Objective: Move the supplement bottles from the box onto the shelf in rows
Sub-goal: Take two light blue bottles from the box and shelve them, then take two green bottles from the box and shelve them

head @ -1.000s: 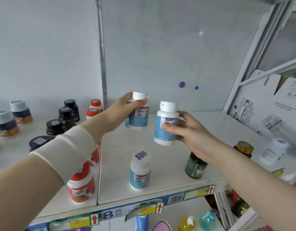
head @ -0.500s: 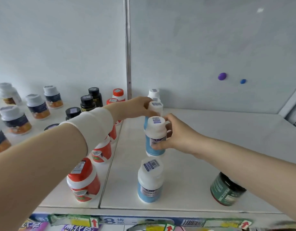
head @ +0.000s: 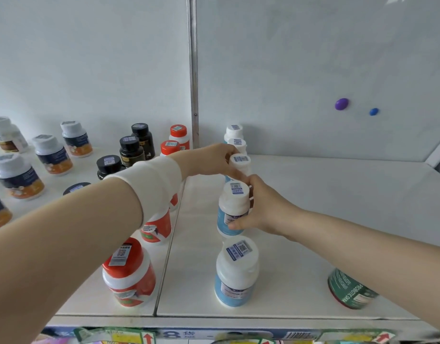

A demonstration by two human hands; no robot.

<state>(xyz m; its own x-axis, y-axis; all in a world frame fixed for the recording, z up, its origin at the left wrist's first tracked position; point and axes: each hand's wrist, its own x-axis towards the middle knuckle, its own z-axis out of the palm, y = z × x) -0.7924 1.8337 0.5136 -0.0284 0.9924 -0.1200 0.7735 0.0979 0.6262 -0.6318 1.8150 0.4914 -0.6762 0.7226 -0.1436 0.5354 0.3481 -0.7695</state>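
Observation:
A row of white-capped bottles with blue labels runs from the shelf's front toward the back wall on the white shelf. My left hand grips the third bottle by its cap. Just in front of it, my right hand is wrapped around the second bottle, which stands on the shelf. The front bottle stands alone. Two more bottles of the same kind stand behind, near the wall. The box is out of view.
A dark green bottle stands at the front right, partly behind my right forearm. Left of the shelf's seam stand rows of red-capped, black-capped and orange-labelled bottles. A metal upright splits the back wall.
Both hands have carried their bottles down from mid-air into the blue row. In the last half second they barely moved; my view came closer.

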